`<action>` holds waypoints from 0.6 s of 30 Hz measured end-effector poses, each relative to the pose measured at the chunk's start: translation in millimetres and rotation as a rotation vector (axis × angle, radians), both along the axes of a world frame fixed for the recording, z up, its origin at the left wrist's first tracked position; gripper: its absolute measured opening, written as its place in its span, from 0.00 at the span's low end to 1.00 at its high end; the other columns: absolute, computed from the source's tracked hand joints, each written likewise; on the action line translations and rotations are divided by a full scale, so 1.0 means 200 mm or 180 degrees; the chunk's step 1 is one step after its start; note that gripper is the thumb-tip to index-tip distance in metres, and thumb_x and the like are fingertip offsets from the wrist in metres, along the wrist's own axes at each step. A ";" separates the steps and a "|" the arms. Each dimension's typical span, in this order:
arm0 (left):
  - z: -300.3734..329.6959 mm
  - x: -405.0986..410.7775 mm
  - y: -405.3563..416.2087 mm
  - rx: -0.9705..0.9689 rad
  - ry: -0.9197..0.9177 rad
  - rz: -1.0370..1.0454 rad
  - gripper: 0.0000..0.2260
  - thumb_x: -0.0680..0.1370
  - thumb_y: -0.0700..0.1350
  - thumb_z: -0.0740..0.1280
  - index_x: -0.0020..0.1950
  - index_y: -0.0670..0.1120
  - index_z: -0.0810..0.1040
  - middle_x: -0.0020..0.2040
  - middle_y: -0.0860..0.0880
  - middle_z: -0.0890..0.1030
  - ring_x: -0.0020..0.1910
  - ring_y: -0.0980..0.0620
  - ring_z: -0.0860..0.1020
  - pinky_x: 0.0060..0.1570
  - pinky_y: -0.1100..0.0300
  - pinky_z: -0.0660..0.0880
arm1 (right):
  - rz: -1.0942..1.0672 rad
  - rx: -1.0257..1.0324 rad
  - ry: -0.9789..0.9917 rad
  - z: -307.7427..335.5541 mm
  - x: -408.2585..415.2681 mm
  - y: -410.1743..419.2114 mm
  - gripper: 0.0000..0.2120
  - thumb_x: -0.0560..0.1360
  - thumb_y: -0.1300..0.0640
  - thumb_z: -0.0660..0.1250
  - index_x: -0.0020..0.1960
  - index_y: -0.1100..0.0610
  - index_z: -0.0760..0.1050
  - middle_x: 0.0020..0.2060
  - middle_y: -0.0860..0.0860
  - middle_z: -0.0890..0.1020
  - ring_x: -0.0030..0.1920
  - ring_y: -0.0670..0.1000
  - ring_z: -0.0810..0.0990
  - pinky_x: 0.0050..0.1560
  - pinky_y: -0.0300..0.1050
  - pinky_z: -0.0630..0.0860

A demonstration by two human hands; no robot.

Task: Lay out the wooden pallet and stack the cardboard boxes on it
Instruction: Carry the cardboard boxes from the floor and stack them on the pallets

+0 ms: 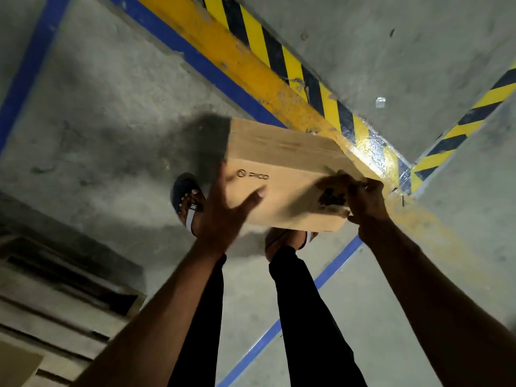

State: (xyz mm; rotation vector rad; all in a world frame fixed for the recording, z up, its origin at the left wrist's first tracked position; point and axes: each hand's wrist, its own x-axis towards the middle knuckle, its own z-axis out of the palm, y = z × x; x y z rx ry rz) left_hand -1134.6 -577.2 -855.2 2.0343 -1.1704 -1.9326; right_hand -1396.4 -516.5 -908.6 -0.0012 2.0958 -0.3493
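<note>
1. While the wooden pallet (64, 291) lies flat on the floor at the left, another cardboard box (16, 364) peeks in at the bottom left corner, seemingly on it.
2. Next, the left hand (223, 208) is spread flat against a cardboard box (282, 174) held above the feet.
3. At the right, the right hand (365, 196) grips the box's end with curled fingers.
4. The box is shut, so its inside is hidden.
5. The step looks like carrying; next it likely needs a turn left to the pallet.
</note>
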 end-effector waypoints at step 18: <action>-0.58 0.36 -0.34 -0.0002 -0.1299 0.0094 0.51 0.69 0.80 0.59 0.85 0.53 0.55 0.79 0.38 0.65 0.77 0.34 0.67 0.73 0.37 0.69 | -0.0062 -0.0396 -0.1024 -0.06 0.20 -0.19 0.58 0.67 0.48 0.83 0.82 0.47 0.47 0.69 0.51 0.78 0.60 0.46 0.77 0.60 0.50 0.64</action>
